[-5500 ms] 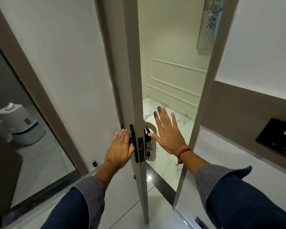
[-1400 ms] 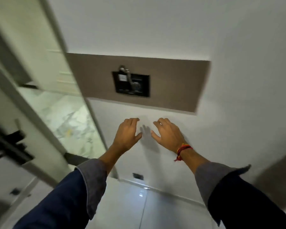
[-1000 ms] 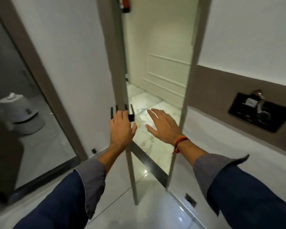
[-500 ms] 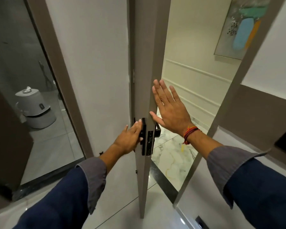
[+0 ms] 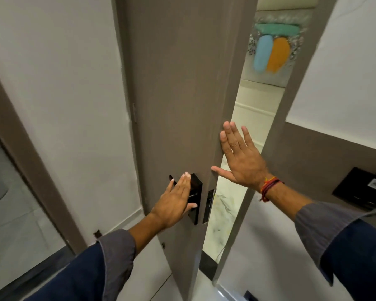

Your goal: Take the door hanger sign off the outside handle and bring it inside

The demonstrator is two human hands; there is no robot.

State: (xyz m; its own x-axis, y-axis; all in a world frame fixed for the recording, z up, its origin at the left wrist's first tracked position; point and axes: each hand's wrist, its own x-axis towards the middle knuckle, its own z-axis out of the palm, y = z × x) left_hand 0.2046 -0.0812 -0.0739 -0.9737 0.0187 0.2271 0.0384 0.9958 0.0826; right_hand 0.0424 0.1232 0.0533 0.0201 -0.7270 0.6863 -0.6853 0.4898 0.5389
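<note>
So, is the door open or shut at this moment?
Partly open. A gap shows between the door edge and the frame, with the corridor floor and a painting visible through it.

no text here is clear enough to read.

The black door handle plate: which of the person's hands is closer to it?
Left. The left hand lies over the black handle plate, fingers spread across it. The right hand is higher up, flat against the door's edge.
</note>
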